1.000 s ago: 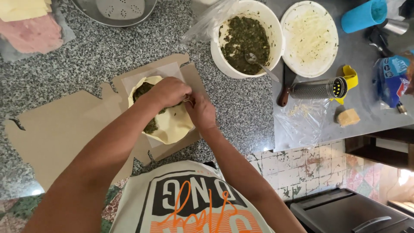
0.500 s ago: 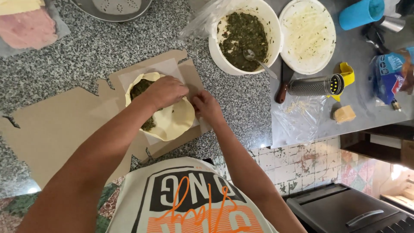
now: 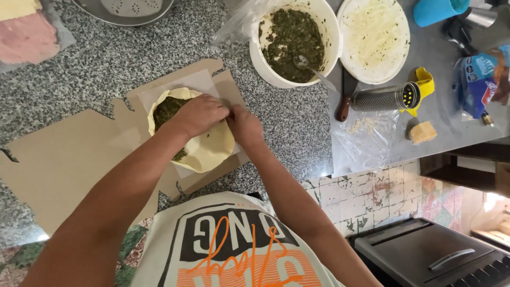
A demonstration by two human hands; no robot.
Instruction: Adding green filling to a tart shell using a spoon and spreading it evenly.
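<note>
Since half a second ago the two hands have drawn closer together over the dough, the left hand sliding further across the top of it while the right edge of the sheet has come up a little. Nearest the person, the left hand (image 3: 199,114) lies palm down on the pale dough round (image 3: 210,151), its fingers (image 3: 220,110) curled and pinching the right edge of the sheet; the right hand (image 3: 243,125) sits just beside it, touching, its fingers closed on the same edge, though how much dough they grip cannot be told because the left hand covers them. The dough lies under and to the left of both sets of fingers, on a sheet of white paper (image 3: 199,85) over a flattened cardboard piece (image 3: 69,159) on the speckled bench (image 3: 106,58). Dark green filling (image 3: 167,109) shows uncovered at the dough's left side, away from the pinched edge. The right hand is the nearer one to that edge. Farther off stand a white bowl (image 3: 260,61) of the same green mix with a spoon (image 3: 311,66) in it, a white lid (image 3: 374,40), a metal grater (image 3: 382,98) and a small cheese block (image 3: 423,132).
</note>
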